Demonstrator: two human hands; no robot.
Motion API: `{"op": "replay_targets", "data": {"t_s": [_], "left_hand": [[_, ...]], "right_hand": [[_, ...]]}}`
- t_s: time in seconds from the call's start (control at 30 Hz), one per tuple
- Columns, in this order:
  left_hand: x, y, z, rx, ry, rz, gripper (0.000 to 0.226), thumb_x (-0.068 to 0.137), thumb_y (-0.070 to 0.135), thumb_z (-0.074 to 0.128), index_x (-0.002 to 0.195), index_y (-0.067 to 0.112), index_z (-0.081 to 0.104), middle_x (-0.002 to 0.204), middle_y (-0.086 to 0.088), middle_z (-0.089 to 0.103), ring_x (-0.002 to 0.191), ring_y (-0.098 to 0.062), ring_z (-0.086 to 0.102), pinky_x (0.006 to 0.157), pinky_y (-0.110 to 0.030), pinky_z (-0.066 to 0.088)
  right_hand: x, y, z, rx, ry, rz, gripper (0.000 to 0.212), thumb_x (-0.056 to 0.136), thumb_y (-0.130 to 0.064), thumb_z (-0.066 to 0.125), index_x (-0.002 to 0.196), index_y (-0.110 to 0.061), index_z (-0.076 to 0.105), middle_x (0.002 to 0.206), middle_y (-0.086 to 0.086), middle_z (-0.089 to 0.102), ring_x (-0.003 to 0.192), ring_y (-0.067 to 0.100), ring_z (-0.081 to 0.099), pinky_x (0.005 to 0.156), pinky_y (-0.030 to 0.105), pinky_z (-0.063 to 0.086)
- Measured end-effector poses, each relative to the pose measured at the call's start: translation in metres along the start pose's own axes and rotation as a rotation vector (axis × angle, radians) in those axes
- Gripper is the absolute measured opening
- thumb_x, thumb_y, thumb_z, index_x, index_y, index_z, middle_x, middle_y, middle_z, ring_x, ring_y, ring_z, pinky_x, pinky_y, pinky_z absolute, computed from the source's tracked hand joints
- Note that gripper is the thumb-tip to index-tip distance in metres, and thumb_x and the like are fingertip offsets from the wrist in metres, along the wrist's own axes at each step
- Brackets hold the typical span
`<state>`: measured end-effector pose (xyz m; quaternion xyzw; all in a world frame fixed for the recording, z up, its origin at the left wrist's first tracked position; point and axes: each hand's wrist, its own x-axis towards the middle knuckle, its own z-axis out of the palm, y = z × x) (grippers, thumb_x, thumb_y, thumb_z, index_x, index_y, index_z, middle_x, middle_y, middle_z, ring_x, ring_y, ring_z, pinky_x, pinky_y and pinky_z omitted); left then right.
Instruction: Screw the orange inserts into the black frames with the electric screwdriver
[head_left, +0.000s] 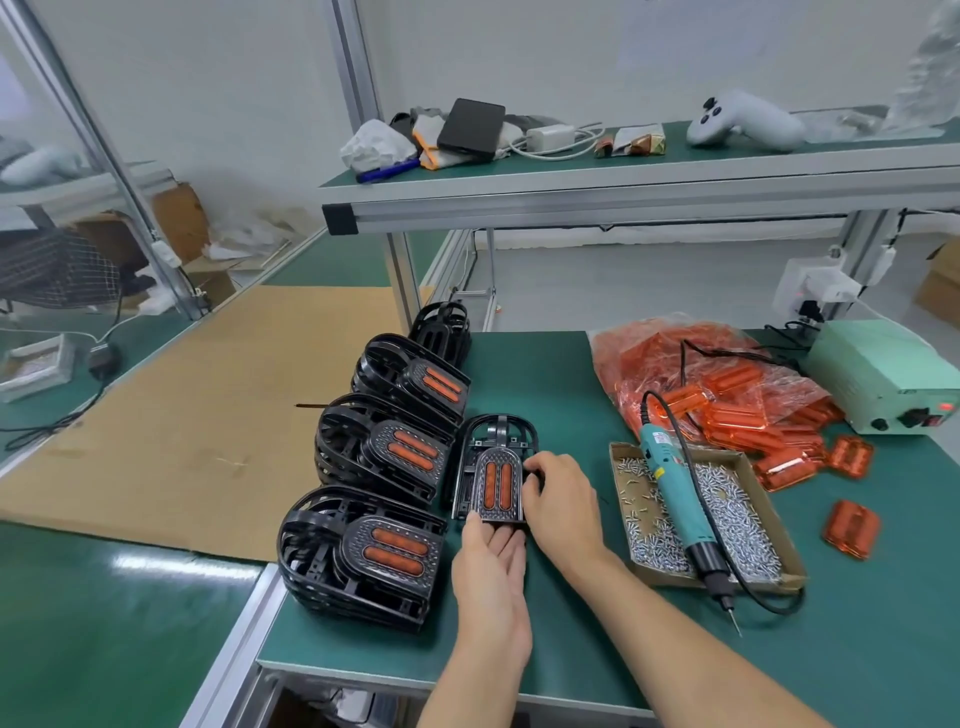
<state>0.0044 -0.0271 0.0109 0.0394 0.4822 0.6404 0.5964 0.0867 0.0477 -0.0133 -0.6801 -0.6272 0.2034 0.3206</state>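
Holding black frame (493, 470): left hand (491, 558) flat under near end, right hand (558, 506) pinching right edge. Looks light, rigid. Best gripped by side rails, clear of orange insert (497, 485).

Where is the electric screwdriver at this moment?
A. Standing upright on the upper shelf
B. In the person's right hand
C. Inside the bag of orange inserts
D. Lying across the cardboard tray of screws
D: the electric screwdriver lies across the cardboard tray of screws, and neither hand touches it.

Left hand (488, 561) extended forward, palm turned inward, fingers straight. Right hand (561, 506) just beside it, palm down, fingers curled in a grip. Both forearms bare.
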Motion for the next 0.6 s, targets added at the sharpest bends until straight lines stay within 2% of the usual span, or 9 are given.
{"op": "replay_targets", "data": {"t_s": [0.1, 0.23, 0.43, 0.53, 0.6], "left_hand": [[0.0, -0.002, -0.005, 0.015, -0.012, 0.004, 0.06, 0.109, 0.036, 0.045, 0.15, -0.008, 0.038, 0.143, -0.028, 0.052, 0.112, -0.029, 0.06, 0.107, -0.04, 0.046], [0.002, -0.004, -0.005, 0.062, -0.025, 0.0, 0.06, 0.11, 0.039, 0.043, 0.15, -0.006, 0.04, 0.145, -0.028, 0.052, 0.123, -0.032, 0.058, 0.112, -0.041, 0.044], [-0.004, -0.003, -0.003, 0.094, -0.039, 0.041, 0.058, 0.11, 0.038, 0.041, 0.149, -0.005, 0.041, 0.147, -0.027, 0.05, 0.133, -0.035, 0.054, 0.117, -0.043, 0.04], [-0.007, -0.01, -0.011, 0.19, -0.051, 0.115, 0.039, 0.109, 0.033, 0.046, 0.136, 0.005, 0.054, 0.141, -0.021, 0.057, 0.128, -0.03, 0.059, 0.114, -0.04, 0.043], [-0.027, -0.015, -0.023, 0.252, -0.074, 0.184, 0.024, 0.106, 0.025, 0.054, 0.122, 0.01, 0.064, 0.13, -0.012, 0.068, 0.122, -0.024, 0.064, 0.103, -0.033, 0.051]], "right_hand": [[-0.001, 0.001, 0.0, -0.017, 0.003, -0.015, 0.022, 0.105, -0.022, 0.052, 0.121, -0.021, 0.068, 0.118, 0.001, 0.063, 0.105, 0.026, 0.064, 0.089, 0.041, 0.05], [-0.001, 0.003, 0.003, 0.017, 0.011, -0.022, 0.024, 0.105, -0.024, 0.051, 0.12, -0.02, 0.07, 0.116, 0.003, 0.064, 0.105, 0.025, 0.064, 0.088, 0.038, 0.048], [-0.005, 0.004, 0.002, 0.098, 0.023, -0.026, 0.034, 0.107, -0.029, 0.051, 0.133, -0.019, 0.07, 0.125, 0.003, 0.066, 0.115, 0.021, 0.063, 0.098, 0.034, 0.046], [-0.014, 0.002, -0.005, 0.154, 0.067, -0.031, 0.039, 0.106, -0.03, 0.054, 0.142, -0.02, 0.064, 0.132, -0.001, 0.058, 0.116, 0.018, 0.061, 0.105, 0.037, 0.047], [-0.034, 0.004, -0.014, 0.245, 0.156, -0.071, 0.038, 0.105, -0.034, 0.055, 0.14, -0.023, 0.065, 0.131, -0.008, 0.053, 0.114, 0.013, 0.061, 0.104, 0.038, 0.049]]}}
